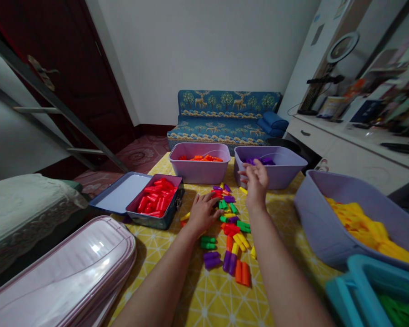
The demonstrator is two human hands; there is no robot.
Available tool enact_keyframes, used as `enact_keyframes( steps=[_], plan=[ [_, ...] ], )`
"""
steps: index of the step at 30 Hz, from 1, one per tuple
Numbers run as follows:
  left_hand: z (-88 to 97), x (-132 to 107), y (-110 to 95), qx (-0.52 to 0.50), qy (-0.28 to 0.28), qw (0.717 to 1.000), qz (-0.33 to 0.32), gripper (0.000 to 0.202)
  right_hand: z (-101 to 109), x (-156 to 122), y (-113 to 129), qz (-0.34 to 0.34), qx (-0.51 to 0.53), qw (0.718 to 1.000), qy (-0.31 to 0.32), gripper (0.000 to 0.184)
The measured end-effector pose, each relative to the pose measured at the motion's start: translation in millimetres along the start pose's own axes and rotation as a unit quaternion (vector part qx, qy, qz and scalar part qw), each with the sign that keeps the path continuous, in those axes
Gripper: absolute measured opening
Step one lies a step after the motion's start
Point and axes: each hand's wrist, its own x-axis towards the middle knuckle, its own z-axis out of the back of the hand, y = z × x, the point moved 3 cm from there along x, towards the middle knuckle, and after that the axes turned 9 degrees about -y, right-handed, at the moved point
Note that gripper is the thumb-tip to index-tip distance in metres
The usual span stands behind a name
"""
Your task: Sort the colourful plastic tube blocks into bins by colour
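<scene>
On the table, small plastic pieces in red, orange, yellow, green and purple lie in a loose pile, many shaped like paired tubes. My left hand rests at the pile's left side, fingers stretched over it and apart; whether the fingertips touch a piece is hard to see. Raised at the front of a lilac bin with purple pieces, my right hand has loosely spread fingers and nothing visible in them. A pinkish bin beside it contains orange pieces.
At left an open metal box contains red pieces, with lids stacked in front. To the right stand a large lilac bin of yellow pieces and a turquoise bin with green ones. A patterned sofa sits behind the table.
</scene>
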Motion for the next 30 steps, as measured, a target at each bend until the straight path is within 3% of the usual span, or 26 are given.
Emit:
enact_keyframes(
  steps=[3, 5, 8, 10, 13, 16, 18, 20, 25, 30],
  plan=[
    [-1.0, -0.2, 2.9, -0.015, -0.035, 0.999, 0.004, 0.061, -7.6, -14.0, -26.5, 0.078, -0.193, 0.971, 0.114, 0.029],
    [-1.5, -0.2, 5.7, -0.030, -0.066, 0.997, 0.017, 0.078, -12.3, -24.5, -45.0, 0.124, -0.328, 0.918, 0.187, 0.027],
    [-3.1, -0.4, 8.8, -0.040, -0.082, 0.995, 0.030, 0.092, -15.4, -39.8, -63.1, 0.145, -0.466, 0.834, 0.258, 0.043],
    [-4.2, -0.5, 9.5, -0.036, -0.077, 0.996, 0.028, 0.094, -15.5, -47.0, -65.3, 0.143, -0.506, 0.803, 0.281, 0.048],
    [-4.5, -0.1, 9.1, -0.025, -0.062, 0.998, 0.020, 0.093, -13.7, -51.1, -59.1, 0.110, -0.485, 0.806, 0.319, 0.033],
    [-3.6, 1.1, 8.1, -0.002, -0.036, 0.999, 0.010, 0.083, -5.1, -50.4, -50.0, 0.033, -0.393, 0.850, 0.350, 0.021],
    [-2.3, 1.8, 6.9, 0.010, -0.019, 1.000, -0.004, 0.070, 7.0, -49.1, -42.9, 0.017, -0.358, 0.876, 0.324, 0.021],
    [-0.2, 1.9, 5.6, 0.012, -0.015, 1.000, -0.013, 0.061, 22.7, -50.1, -35.5, 0.055, -0.371, 0.882, 0.285, 0.022],
    [8.6, 1.3, 0.1, -0.002, 0.005, 1.000, -0.010, 0.059, 63.3, -68.7, -19.5, 0.151, -0.441, 0.861, 0.205, 0.037],
    [34.0, 5.2, -6.7, -0.026, 0.046, 0.999, -0.003, 0.062, 101.0, -112.1, -0.4, 0.134, -0.553, 0.802, 0.182, 0.073]
  ],
)
